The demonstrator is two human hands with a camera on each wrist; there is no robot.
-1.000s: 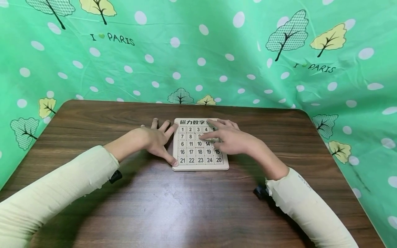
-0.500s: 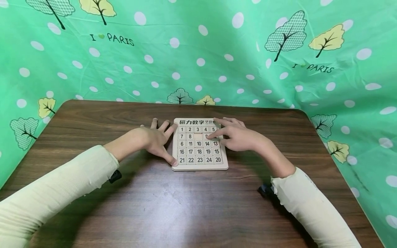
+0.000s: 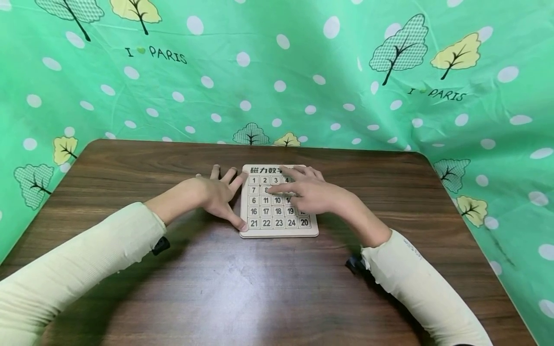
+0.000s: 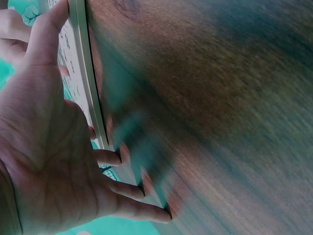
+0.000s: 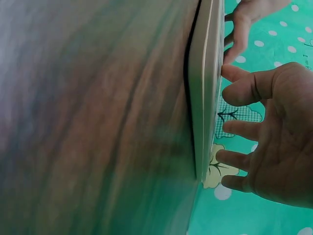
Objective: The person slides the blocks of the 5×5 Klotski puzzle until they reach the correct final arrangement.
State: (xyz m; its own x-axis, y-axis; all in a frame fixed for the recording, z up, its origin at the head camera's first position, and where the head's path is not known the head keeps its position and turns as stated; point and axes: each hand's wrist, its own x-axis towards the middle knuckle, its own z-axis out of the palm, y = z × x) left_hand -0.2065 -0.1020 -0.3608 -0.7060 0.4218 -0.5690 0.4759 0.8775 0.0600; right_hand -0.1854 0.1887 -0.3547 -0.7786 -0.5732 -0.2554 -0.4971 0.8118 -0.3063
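Observation:
A pale number sliding puzzle (image 3: pixel 279 234) lies flat on the table, its rows of square numbered tiles under a printed title strip. My left hand (image 3: pixel 213 194) is spread along its left side, the thumb on the lower left corner and a fingertip at the upper left edge. In the left wrist view the other fingers reach down to the tabletop. Over the upper right of the puzzle is my right hand (image 3: pixel 318 192), its index fingertip at the tile marked 8 (image 3: pixel 265 190). That hand hides several tiles and part of the title. In the right wrist view its fingers are spread.
The dark wood-grain table (image 3: pixel 216 288) has rounded far corners. Behind it and at both sides hangs a green curtain (image 3: pixel 277 62) with white dots and printed trees. Dark straps show at the cuffs of both pale sleeves (image 3: pixel 411 283).
My right hand first drew right, with tile 9 shifted right and a gap left beside 8. Since then it has moved back left, its index fingertip now at tile 8. My left hand stays put.

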